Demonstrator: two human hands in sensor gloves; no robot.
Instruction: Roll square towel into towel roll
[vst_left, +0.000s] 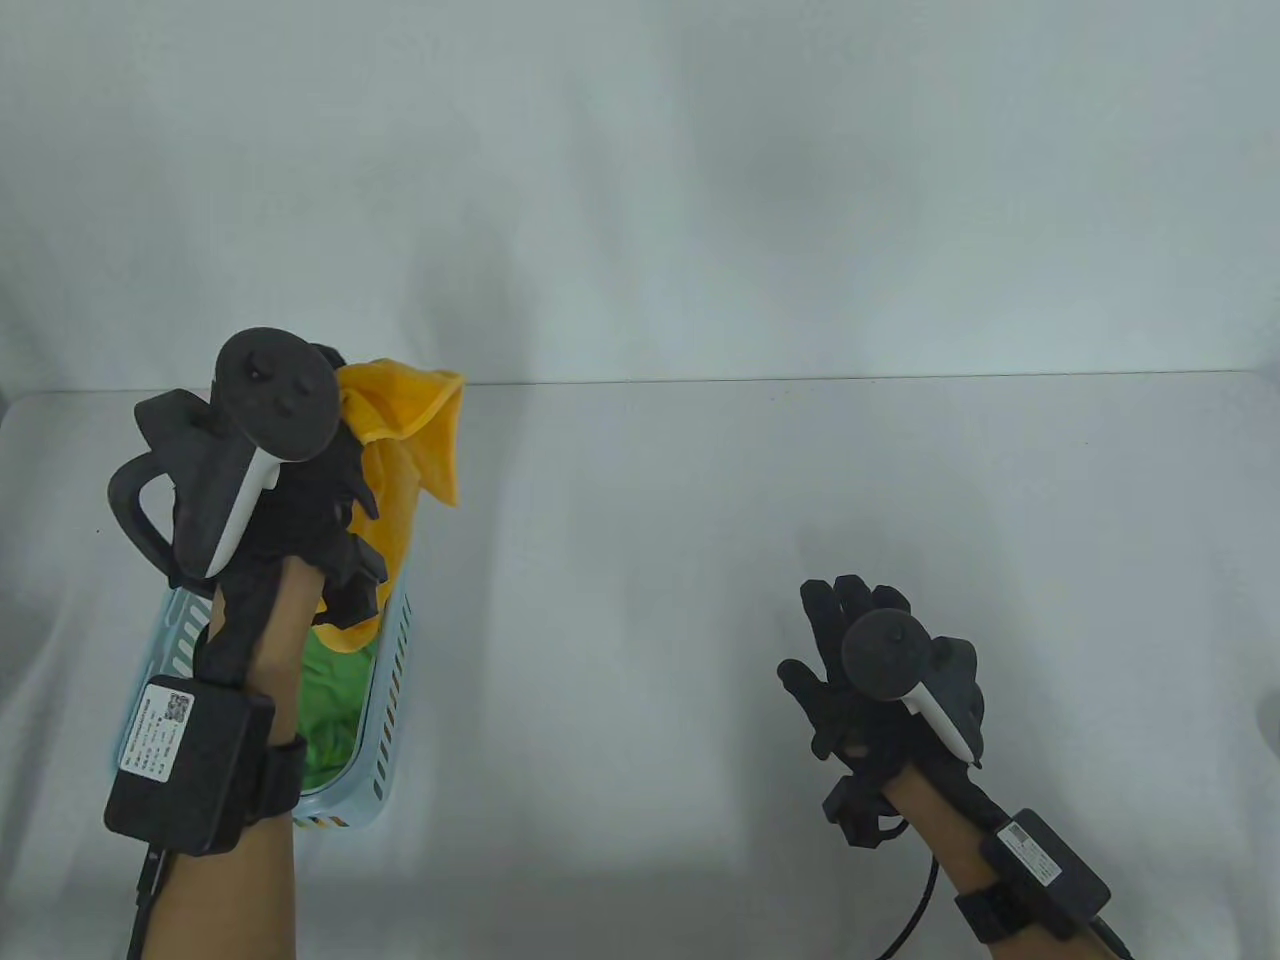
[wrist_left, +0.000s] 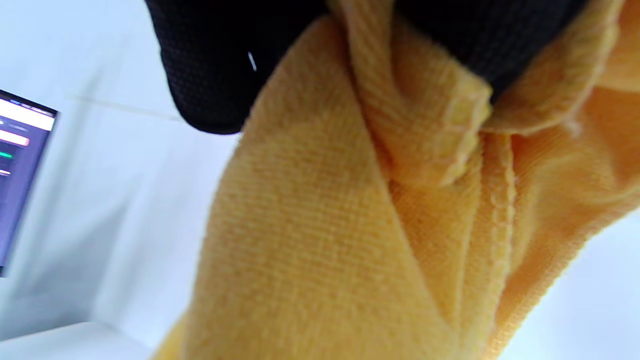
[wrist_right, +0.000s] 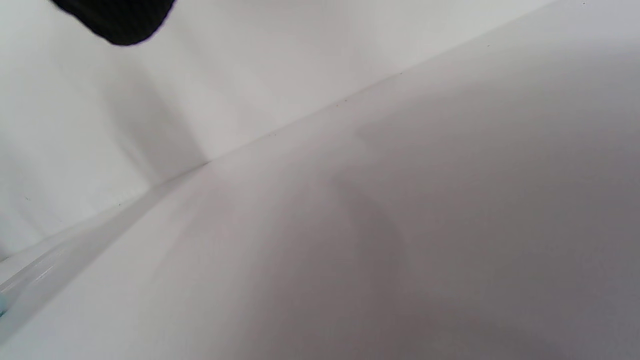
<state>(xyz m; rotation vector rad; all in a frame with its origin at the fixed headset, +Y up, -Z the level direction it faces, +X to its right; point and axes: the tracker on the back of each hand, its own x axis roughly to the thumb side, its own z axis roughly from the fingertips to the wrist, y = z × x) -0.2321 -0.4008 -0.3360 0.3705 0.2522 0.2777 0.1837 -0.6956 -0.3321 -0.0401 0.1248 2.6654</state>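
Note:
My left hand (vst_left: 335, 455) grips an orange towel (vst_left: 415, 440) and holds it up above a light blue basket (vst_left: 390, 700) at the left of the table. The towel hangs down toward the basket. In the left wrist view the gloved fingers (wrist_left: 215, 75) clutch bunched folds of the orange towel (wrist_left: 350, 225). My right hand (vst_left: 850, 650) is at the front right, fingers spread, holding nothing. In the right wrist view only one fingertip (wrist_right: 120, 20) shows at the top left over bare table.
A green towel (vst_left: 335, 700) lies inside the basket. The white table (vst_left: 700, 600) runs back to a white wall. A screen (wrist_left: 20, 165) shows at the left edge of the left wrist view.

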